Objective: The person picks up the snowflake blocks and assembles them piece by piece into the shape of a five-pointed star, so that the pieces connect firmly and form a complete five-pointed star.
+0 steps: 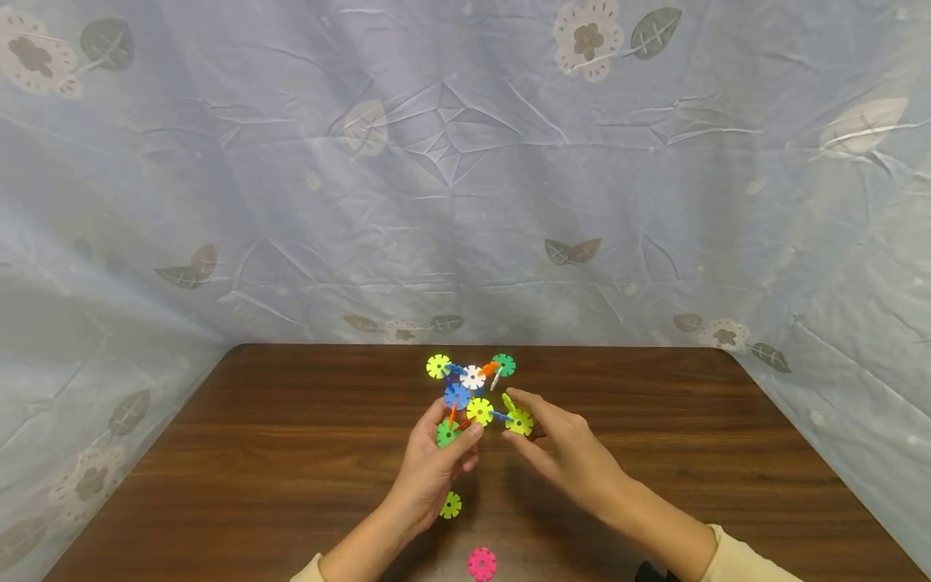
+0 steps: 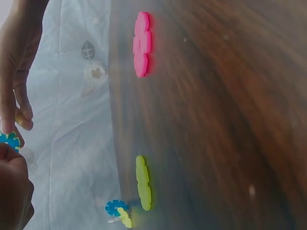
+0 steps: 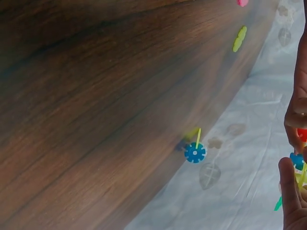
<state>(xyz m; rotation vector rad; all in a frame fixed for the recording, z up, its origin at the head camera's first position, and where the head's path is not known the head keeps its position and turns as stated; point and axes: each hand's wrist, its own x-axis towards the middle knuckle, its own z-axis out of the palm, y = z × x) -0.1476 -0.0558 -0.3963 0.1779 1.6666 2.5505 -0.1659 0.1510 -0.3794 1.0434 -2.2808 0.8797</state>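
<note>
Holding hand: left grip [image 1: 432, 466], fingers and thumb closed about the green disc [image 1: 445, 436] at the near-left corner of the linked-disc model [image 1: 474, 406].
Working hand: right grip [image 1: 566, 443], thumb and fingers bent round the right yellow disc [image 1: 520, 423] and the upright yellow piece [image 1: 507, 401] beside it; how firmly, cannot tell.
Model, place: raised between the two hands, over the middle of the bench [image 1: 291, 461].
Model, lie: two rows running left to right, joined on the left by a blue disc [image 1: 457, 396]; white disc [image 1: 473, 377] and teal disc [image 1: 504, 364] in the far row.
Governing relation: the gap on the model's right side, between the white edge-on piece [image 1: 496, 379] of the far row and the upright yellow piece of the near row; that piece stands left of the right hand, which is the nearer.
Loose discs: lime disc [image 1: 451, 505] just beside the left wrist; pink disc [image 1: 482, 563] nearer, at the front.
Blue-and-yellow piece [image 3: 195, 152]: seen in both wrist views, seemingly on the bench; not made out from the head.
Edges: far bench edge beyond the model, patterned curtain [image 1: 451, 202] behind it.
Room: widest to left and right; forearms and loose discs take up the near side.
</note>
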